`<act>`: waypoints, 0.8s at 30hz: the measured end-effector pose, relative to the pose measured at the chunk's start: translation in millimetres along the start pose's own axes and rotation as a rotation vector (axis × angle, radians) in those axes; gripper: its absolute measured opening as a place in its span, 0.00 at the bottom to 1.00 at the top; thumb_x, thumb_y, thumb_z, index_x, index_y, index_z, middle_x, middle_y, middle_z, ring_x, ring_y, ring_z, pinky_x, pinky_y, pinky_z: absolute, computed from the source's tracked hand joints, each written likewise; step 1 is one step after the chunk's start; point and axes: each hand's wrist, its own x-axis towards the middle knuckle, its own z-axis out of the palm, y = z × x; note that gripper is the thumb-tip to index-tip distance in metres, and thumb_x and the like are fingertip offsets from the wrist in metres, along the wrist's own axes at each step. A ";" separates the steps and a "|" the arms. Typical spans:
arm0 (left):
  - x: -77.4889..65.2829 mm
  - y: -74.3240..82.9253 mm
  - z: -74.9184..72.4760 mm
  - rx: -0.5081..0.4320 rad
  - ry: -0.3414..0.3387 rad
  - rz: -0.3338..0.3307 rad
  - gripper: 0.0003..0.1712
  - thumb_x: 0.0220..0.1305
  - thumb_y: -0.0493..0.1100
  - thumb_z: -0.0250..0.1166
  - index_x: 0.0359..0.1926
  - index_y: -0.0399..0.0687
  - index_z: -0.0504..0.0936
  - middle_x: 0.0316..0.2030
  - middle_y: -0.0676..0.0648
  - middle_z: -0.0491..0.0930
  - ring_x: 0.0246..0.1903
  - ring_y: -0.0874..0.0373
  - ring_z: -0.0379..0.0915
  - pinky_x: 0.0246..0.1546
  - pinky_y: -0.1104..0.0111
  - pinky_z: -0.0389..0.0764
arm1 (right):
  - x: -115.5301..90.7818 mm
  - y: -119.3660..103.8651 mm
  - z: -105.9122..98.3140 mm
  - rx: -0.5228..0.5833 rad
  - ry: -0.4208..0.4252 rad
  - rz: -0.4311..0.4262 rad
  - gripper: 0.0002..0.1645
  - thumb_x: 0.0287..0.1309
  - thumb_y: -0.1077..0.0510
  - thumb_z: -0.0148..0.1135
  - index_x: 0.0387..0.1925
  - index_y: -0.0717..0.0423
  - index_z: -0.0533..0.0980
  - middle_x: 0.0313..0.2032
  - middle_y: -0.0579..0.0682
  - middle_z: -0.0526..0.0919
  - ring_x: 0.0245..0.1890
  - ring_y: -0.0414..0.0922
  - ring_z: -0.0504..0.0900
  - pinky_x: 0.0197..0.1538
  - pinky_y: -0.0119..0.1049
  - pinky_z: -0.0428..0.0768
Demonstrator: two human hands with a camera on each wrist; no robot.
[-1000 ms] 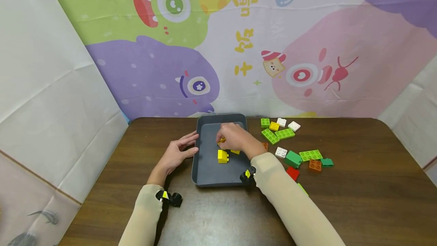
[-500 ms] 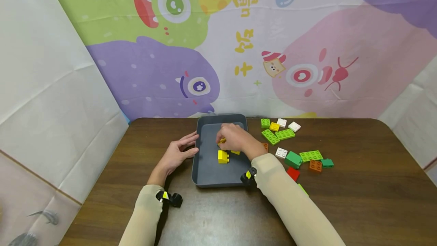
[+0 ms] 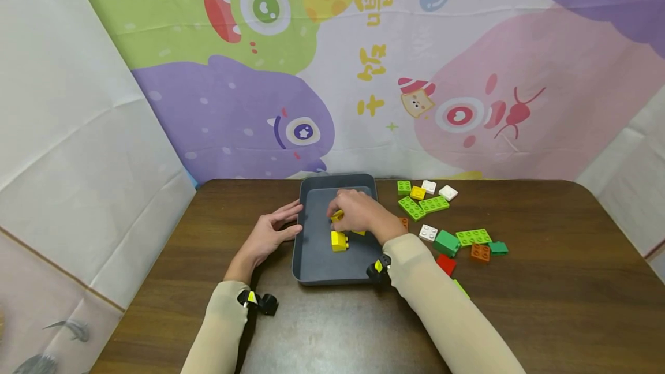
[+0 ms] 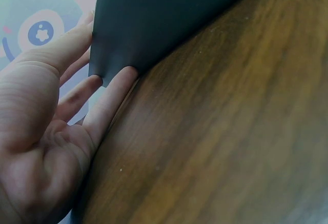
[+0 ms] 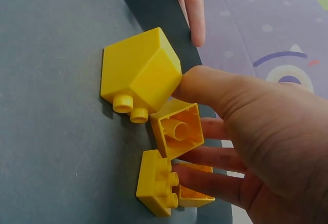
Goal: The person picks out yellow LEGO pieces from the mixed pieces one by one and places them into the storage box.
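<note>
In the head view, my left hand (image 3: 268,234) rests its fairly straight fingers and thumb against the left outer wall of a dark grey tray (image 3: 309,264). My right hand (image 3: 358,210) reaches into the tray and pinches a small yellow building brick (image 3: 337,216). The right wrist view shows that brick's hollow underside (image 5: 177,130) between thumb and fingers. Close by the thumb lies a larger yellow sloped brick (image 5: 136,73) on its side, its studs pointing sideways. A yellow studded brick (image 5: 154,183) and another yellow brick (image 5: 197,196) lie near the fingers; the hand partly covers the latter.
Right of the tray, loose bricks lie on the wooden table (image 3: 561,281): light green (image 3: 473,236), dark green (image 3: 446,242), red (image 3: 445,264), orange-brown (image 3: 480,253), white (image 3: 428,232) and yellow (image 3: 418,192). A printed cloth (image 3: 363,149) hangs behind the table.
The sloped yellow brick has shifted slightly toward the tray's near end. My right fingers have moved a little left with the small brick. The left hand stays against the tray.
</note>
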 end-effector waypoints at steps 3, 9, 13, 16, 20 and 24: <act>0.3 -0.8 0.1 -0.005 -0.002 -0.001 0.37 0.64 0.48 0.70 0.71 0.45 0.71 0.76 0.50 0.61 0.70 0.46 0.65 0.53 0.71 0.83 | -0.3 0.4 -0.5 -0.008 -0.014 0.004 0.18 0.57 0.48 0.71 0.49 0.47 0.86 0.51 0.46 0.83 0.50 0.44 0.78 0.56 0.46 0.81; 1.1 -1.5 -0.3 -0.011 -0.002 -0.001 0.36 0.64 0.47 0.69 0.71 0.45 0.71 0.76 0.50 0.61 0.70 0.46 0.65 0.53 0.72 0.82 | 0.2 1.0 -0.4 -0.010 -0.033 0.016 0.19 0.57 0.46 0.72 0.49 0.45 0.86 0.52 0.46 0.83 0.51 0.44 0.78 0.56 0.46 0.81; 0.8 -0.7 -0.4 -0.007 0.002 -0.001 0.36 0.64 0.48 0.70 0.71 0.46 0.71 0.76 0.50 0.61 0.69 0.46 0.65 0.53 0.71 0.83 | 1.2 1.1 0.0 -0.013 -0.034 0.015 0.19 0.57 0.46 0.71 0.49 0.45 0.86 0.52 0.46 0.83 0.51 0.45 0.79 0.57 0.46 0.81; 0.3 0.2 -0.4 -0.003 0.002 -0.003 0.37 0.63 0.49 0.70 0.71 0.46 0.71 0.76 0.51 0.62 0.69 0.46 0.65 0.54 0.70 0.83 | 1.5 1.0 -0.5 -0.014 -0.034 0.011 0.18 0.57 0.46 0.71 0.49 0.45 0.86 0.52 0.45 0.84 0.50 0.44 0.79 0.56 0.46 0.82; -0.5 1.2 -0.1 -0.002 0.000 -0.002 0.37 0.63 0.48 0.70 0.71 0.45 0.71 0.76 0.51 0.61 0.69 0.45 0.65 0.54 0.69 0.83 | 1.7 0.5 -1.8 0.000 -0.027 0.001 0.18 0.57 0.47 0.72 0.48 0.46 0.87 0.50 0.44 0.86 0.49 0.44 0.81 0.55 0.45 0.82; -0.5 1.8 0.3 -0.001 -0.001 0.001 0.37 0.64 0.48 0.70 0.71 0.44 0.71 0.76 0.51 0.61 0.69 0.45 0.65 0.54 0.70 0.82 | 1.1 -0.6 -4.7 -0.005 -0.025 0.001 0.18 0.57 0.47 0.72 0.48 0.47 0.87 0.50 0.44 0.86 0.49 0.44 0.81 0.55 0.44 0.83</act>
